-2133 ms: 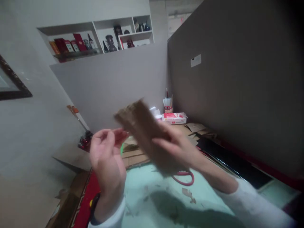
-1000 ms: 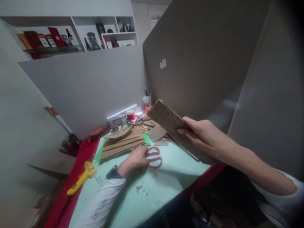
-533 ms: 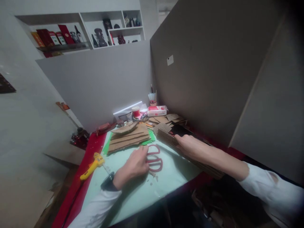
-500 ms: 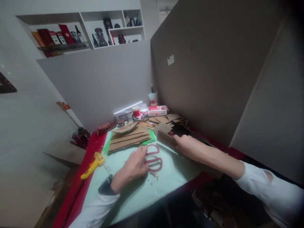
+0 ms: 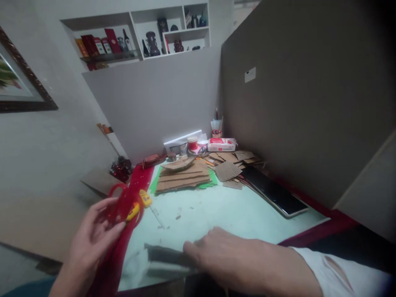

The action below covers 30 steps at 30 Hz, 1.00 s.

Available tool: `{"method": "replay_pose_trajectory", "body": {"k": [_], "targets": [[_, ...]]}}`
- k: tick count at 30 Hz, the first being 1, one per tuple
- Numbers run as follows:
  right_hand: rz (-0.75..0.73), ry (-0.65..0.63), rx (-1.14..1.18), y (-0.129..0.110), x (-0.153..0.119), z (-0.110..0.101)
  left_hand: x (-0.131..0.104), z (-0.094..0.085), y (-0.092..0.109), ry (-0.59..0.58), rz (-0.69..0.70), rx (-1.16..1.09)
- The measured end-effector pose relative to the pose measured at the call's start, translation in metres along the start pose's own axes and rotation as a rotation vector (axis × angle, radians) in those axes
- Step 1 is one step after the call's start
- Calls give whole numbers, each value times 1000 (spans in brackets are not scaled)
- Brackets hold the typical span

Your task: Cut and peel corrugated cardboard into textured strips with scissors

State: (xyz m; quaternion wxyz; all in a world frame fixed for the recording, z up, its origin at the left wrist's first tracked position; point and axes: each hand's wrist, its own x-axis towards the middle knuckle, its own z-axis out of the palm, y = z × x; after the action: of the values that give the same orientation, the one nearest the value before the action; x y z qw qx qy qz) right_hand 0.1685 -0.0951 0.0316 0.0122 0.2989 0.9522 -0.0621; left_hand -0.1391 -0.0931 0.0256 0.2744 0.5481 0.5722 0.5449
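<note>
At the table's left edge, my left hand [image 5: 95, 235] is closed on a pair of red-handled scissors [image 5: 118, 206]; their loops are blurred and the blades hidden. Behind the scissors, partly covered, lies a yellow glue gun [image 5: 145, 198] on the red cloth's border. Near the front edge of the table, my right hand [image 5: 216, 251] grips a dark, motion-smeared piece of cardboard [image 5: 167, 254], held low over the pale green mat [image 5: 213, 214]. Several cardboard sheets [image 5: 182, 179] are stacked farther back on green paper.
A black-screened phone or tablet [image 5: 272, 189] lies at the right. Cardboard scraps [image 5: 228, 171] are piled behind it. At the back stand a red-and-white tub [image 5: 192, 143], a wipes pack [image 5: 222, 144] and a pen cup [image 5: 217, 131]. A grey partition [image 5: 287, 111] rises on the right.
My left hand has carried the scissors left, off the middle of the mat. My right hand has brought the cardboard toward me and left, uncovering the black-screened device. The view has shifted left.
</note>
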Motion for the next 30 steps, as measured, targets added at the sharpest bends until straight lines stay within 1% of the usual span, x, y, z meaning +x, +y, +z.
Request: {"method": "replay_pose_trajectory", "body": {"k": [1, 2, 3, 5, 6, 7, 8, 9, 11, 14, 15, 16, 17, 18, 19, 22, 23, 24, 25, 26, 29, 30], "targets": [[21, 5, -22, 7, 3, -5, -8, -7, 1, 23, -110, -97], [78, 18, -58, 18, 8, -8, -15, -13, 2, 69, -193, -150], [150, 32, -99, 32, 13, -9, -22, -17, 2, 105, -245, -172], [245, 65, -165, 59, 24, -4, -32, -18, 2, 145, -331, -199], [251, 67, -182, 68, 29, 1, -36, -17, 2, 147, -360, -214], [236, 62, -193, 72, 33, 7, -38, -15, 3, 144, -379, -233], [202, 55, -200, 70, 36, 13, -40, -12, 4, 143, -386, -250], [155, 44, -204, 63, 38, 19, -40, -8, 5, 144, -376, -266], [31, 15, -207, 35, 34, 25, -38, -4, 7, 148, -343, -289], [-178, -26, -154, -11, 17, 17, -32, -6, 6, 142, -340, -305], [-214, -7, -121, -21, 11, 12, -29, -8, 5, 140, -340, -292], [-277, 18, -38, -25, 7, 7, -26, -11, 3, 137, -343, -269], [-330, 47, -17, -23, 6, 3, -24, -13, 2, 136, -354, -238], [-268, 101, -94, -16, 8, 0, -23, -15, 1, 138, -365, -208], [-270, 115, -121, -4, 14, 0, -22, -16, 1, 142, -368, -181], [-51, 165, -160, 41, 35, 8, -23, -13, 5, 132, -344, -140], [-28, 168, -151, 52, 40, 12, -24, -10, 7, 121, -319, -130], [-20, 163, -139, 57, 42, 16, -25, -7, 8, 111, -294, -112], [-26, 152, -121, 57, 40, 20, -25, -5, 8, 107, -271, -83], [-38, 138, -102, 51, 35, 25, -24, -3, 7, 107, -246, -49], [-89, 114, -27, 16, 9, 38, -15, 2, 0, 109, -183, 46], [-81, 124, -1, 5, -2, 42, -10, 5, -4, 105, -177, 71]]}}
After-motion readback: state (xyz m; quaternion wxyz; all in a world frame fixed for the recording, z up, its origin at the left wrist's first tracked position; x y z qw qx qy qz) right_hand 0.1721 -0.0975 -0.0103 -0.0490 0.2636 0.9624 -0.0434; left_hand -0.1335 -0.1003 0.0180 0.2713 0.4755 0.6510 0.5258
